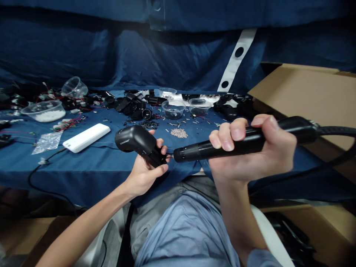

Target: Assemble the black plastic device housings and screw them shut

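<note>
My left hand is closed around the narrow end of a black, angled plastic device with small white lettering on its rounded head. From the right, my right hand grips a black corded electric screwdriver, held almost level. Its thin bit meets the narrow end of the device, beside my left fingertips; the exact contact point is too small to make out. Just beyond the tool's tip, a heap of small silvery screws lies on the blue cloth.
Behind the hands, clear plastic tubs stand among black parts and scattered bits. A white power bank with a cable lies left, near a plastic bag. Cardboard boxes flank the right side. The screwdriver's cord runs off right.
</note>
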Action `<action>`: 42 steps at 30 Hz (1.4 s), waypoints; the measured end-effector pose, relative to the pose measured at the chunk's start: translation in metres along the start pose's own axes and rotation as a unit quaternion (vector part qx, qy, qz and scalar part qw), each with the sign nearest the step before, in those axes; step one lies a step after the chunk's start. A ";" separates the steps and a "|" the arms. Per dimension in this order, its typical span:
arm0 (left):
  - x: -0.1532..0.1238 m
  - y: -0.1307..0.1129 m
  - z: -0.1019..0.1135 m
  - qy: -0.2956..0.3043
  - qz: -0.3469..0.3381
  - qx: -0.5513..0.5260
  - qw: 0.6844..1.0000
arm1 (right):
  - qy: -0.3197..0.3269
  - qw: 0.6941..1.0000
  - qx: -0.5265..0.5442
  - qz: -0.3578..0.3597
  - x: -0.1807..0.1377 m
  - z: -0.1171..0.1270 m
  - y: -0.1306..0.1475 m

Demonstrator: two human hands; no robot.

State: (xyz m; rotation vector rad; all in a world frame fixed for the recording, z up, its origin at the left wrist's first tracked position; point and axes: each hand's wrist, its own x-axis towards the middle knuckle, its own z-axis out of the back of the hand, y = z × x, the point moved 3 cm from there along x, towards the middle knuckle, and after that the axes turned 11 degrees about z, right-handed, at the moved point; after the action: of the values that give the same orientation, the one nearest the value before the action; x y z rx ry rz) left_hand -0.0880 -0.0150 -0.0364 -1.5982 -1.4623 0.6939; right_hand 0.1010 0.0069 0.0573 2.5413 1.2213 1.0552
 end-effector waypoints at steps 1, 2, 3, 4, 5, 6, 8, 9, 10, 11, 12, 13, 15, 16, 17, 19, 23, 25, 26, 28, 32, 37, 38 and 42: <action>0.000 0.000 0.000 -0.001 0.000 0.001 1.000 | 0.003 1.000 0.000 0.001 0.000 0.000 0.000; -0.001 0.000 0.000 -0.003 0.001 0.003 1.000 | 0.007 1.000 -0.001 0.002 -0.001 0.000 0.001; -0.001 0.000 0.000 -0.005 0.001 0.003 1.000 | 0.009 1.000 -0.001 0.002 -0.001 -0.001 0.001; 0.000 0.000 0.000 -0.007 0.002 0.004 1.000 | 0.010 1.000 -0.002 0.001 -0.001 -0.001 0.001; 0.000 0.001 0.000 -0.009 0.003 0.004 1.000 | 0.011 1.000 -0.002 -0.001 -0.001 0.000 0.001; 0.000 0.001 0.000 -0.009 0.004 0.003 1.000 | 0.011 1.000 -0.002 -0.002 -0.002 0.000 0.001; 0.000 0.000 0.000 -0.008 0.006 0.002 1.000 | 0.013 1.000 -0.002 -0.004 -0.002 0.000 0.001; 0.001 0.000 0.000 -0.006 0.006 0.003 1.000 | 0.014 1.000 -0.001 -0.004 -0.002 0.001 0.001; 0.001 0.000 0.000 -0.005 0.006 0.005 1.000 | 0.016 1.000 -0.001 -0.005 -0.002 0.001 0.001; 0.001 0.000 0.000 -0.004 0.005 0.007 1.000 | 0.017 1.000 0.000 -0.004 -0.002 0.001 0.001; 0.001 -0.001 0.000 -0.003 0.005 0.008 1.000 | 0.019 1.000 0.001 -0.004 -0.002 0.001 0.001; 0.001 -0.001 -0.001 -0.002 0.004 0.009 1.000 | 0.020 1.000 0.001 -0.004 -0.003 0.001 0.001; 0.001 -0.001 -0.001 -0.001 0.004 0.008 1.000 | 0.022 1.000 -0.001 -0.003 -0.003 0.000 0.001; 0.001 -0.001 -0.001 -0.001 0.004 0.009 1.000 | 0.024 1.000 -0.002 -0.002 -0.003 0.000 0.002; 0.001 0.000 0.000 0.000 0.004 0.009 1.000 | 0.026 1.000 -0.002 -0.001 -0.003 0.000 0.002; 0.001 0.000 0.000 -0.001 0.006 0.008 1.000 | 0.028 1.000 -0.001 0.003 -0.003 -0.001 0.002; 0.001 0.000 0.002 -0.002 0.003 0.005 1.000 | 0.026 1.000 0.007 -0.002 -0.003 -0.001 0.002; 0.000 0.000 0.002 0.002 0.002 -0.002 1.000 | 0.027 1.000 0.013 -0.008 -0.004 -0.003 0.001; 0.000 0.000 0.003 0.005 0.004 -0.008 1.000 | 0.029 0.999 0.015 -0.009 -0.004 -0.003 0.000; 0.000 0.000 0.003 0.010 0.013 -0.024 1.000 | 0.032 0.999 0.018 -0.006 -0.005 -0.005 -0.003; 0.001 -0.002 0.004 -0.006 0.048 -0.047 0.998 | 0.011 1.000 0.016 -0.006 -0.003 -0.003 -0.014; 0.003 -0.013 0.003 -0.015 0.099 -0.124 0.987 | -0.054 0.996 0.045 -0.045 0.006 0.007 -0.036; 0.004 -0.016 0.004 -0.018 0.102 -0.143 0.984 | -0.073 0.995 0.050 -0.053 0.008 0.009 -0.041; 0.008 -0.020 0.007 -0.038 0.105 -0.170 0.979 | -0.120 0.990 0.049 -0.060 0.012 0.016 -0.056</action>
State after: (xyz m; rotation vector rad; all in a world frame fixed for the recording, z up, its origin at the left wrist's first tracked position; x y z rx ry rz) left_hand -0.1028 -0.0068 -0.0221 -2.0306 -1.5439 0.6535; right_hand 0.0809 0.0558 0.0302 2.5359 1.3661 0.6559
